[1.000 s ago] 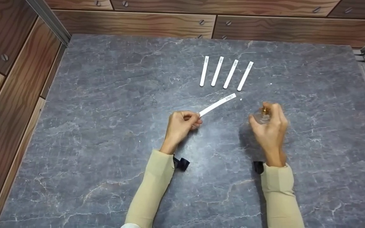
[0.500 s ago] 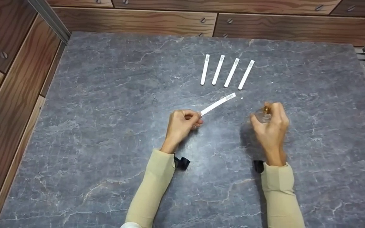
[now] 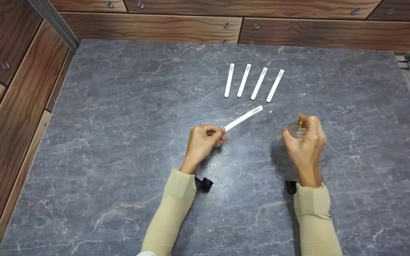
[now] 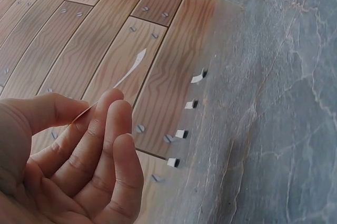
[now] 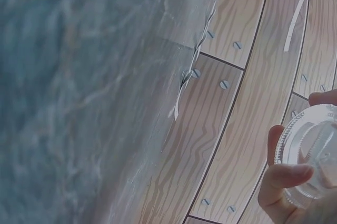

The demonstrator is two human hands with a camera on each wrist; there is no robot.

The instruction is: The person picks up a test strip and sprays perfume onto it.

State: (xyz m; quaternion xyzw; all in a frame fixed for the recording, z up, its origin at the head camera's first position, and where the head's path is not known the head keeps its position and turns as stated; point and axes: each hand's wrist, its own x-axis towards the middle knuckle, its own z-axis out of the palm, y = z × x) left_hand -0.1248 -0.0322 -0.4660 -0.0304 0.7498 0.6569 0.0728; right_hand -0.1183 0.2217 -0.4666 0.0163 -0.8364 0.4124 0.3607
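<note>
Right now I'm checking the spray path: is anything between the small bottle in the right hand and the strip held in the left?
Nothing visible. The right hand grips the glass bottle, the left hand pinches the paper strip, and only bare tabletop lies between. The four spare strips lie farther back.

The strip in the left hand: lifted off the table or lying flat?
Lifted: the left hand pinches one end of the strip; its far end points up, free.

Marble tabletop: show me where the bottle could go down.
Bare marble tabletop spreads left of the left hand, right of the right hand gripping the glass bottle, and near both sleeves. Crowded: four paper strips ahead, and the held strip.
</note>
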